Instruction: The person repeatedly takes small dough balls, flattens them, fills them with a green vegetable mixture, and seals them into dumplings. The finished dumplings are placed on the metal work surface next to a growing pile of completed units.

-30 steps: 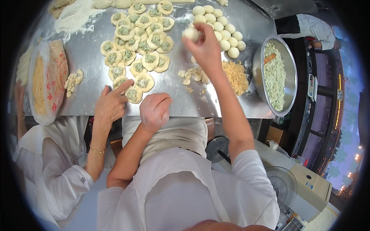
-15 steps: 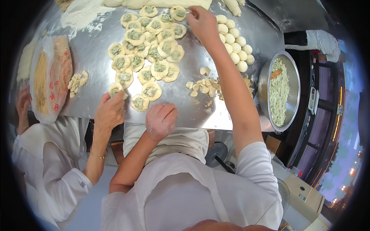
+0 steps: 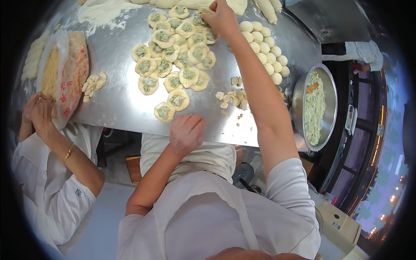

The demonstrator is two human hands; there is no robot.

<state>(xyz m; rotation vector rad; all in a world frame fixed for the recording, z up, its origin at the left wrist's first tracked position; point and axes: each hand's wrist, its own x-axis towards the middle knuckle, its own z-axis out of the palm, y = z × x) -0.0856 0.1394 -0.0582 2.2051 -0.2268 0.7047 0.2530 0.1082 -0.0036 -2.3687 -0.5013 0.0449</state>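
Presently | left hand [image 3: 187,135] curled at near worktop [image 3: 115,93] edge, contents hidden | right hand [image 3: 220,19] bent at far filled dough rounds [image 3: 188,74], hold unclear | rounds on worktop, left of dough balls [image 3: 263,47]

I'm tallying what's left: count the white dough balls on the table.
16 white dough balls show, all in one cluster on the metal table, right of the right hand: roughly five rows of three, plus one at the near end. The forearm may hide more.

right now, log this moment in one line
right hand: at far filled dough rounds | left hand: curled, by table edge | dough balls: right of rounds
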